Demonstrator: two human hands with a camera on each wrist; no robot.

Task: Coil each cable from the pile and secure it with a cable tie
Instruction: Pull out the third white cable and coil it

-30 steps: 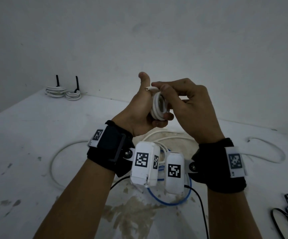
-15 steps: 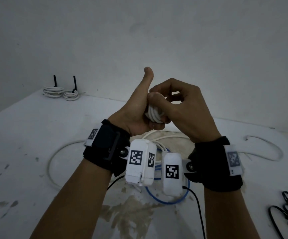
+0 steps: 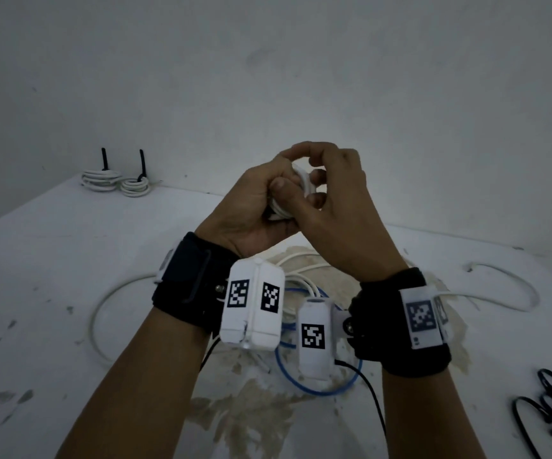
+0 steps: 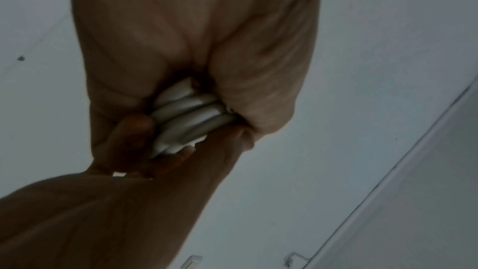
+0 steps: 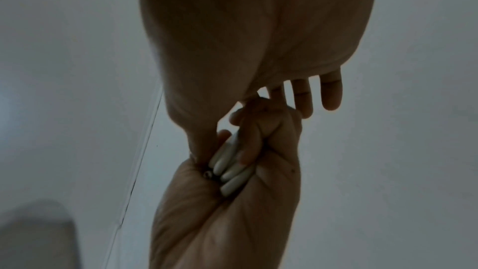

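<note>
A small coil of white cable (image 3: 302, 182) is held up above the table between both hands. My left hand (image 3: 269, 197) wraps its palm and fingers round the coil, thumb folded over it. My right hand (image 3: 321, 188) curls over the coil from the right and pinches it. The left wrist view shows several white strands of the coil (image 4: 189, 118) squeezed together in the left hand. The same strands (image 5: 230, 169) appear between both hands in the right wrist view, with a metal plug tip (image 5: 207, 174) beside them. No tie is visible on this coil.
Two tied white coils (image 3: 100, 176) (image 3: 135, 187) with upright black ties sit at the table's back left. Loose white cables (image 3: 102, 309) (image 3: 506, 293), a blue cable (image 3: 317, 390) and a black cable (image 3: 375, 395) lie below my wrists. Black cable ties (image 3: 549, 409) lie at the right.
My left thumb, upright before, has folded down onto the coil. The right hand has moved over the top of the coil, and the loose cable end no longer shows.
</note>
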